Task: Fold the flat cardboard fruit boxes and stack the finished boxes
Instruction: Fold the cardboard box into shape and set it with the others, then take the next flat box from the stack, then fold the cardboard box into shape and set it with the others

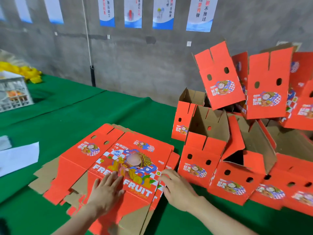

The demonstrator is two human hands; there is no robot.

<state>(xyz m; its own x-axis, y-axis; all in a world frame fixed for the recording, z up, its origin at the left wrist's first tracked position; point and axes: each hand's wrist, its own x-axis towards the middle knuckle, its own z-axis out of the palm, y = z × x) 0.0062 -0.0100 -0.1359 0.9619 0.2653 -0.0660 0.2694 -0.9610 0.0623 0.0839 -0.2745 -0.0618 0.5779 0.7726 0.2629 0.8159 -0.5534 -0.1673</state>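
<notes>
A pile of flat red cardboard fruit boxes [118,160] lies on the green table [71,116] in front of me, printed side up with "FRESH FRUIT". My left hand [106,189] lies flat on the top sheet with its fingers spread. At the sheet's right edge my right hand [176,187] rests with its fingers curled down over the edge; whether it grips the edge is unclear. To the right, several folded red boxes [237,150] lie heaped, some open at the top, some tipped or upside down on the pile.
A white plastic crate [13,94] stands at the far left with yellow items [32,73] behind it. White paper [17,158] lies at the left of the table. A grey concrete wall with posters [162,12] runs behind the table.
</notes>
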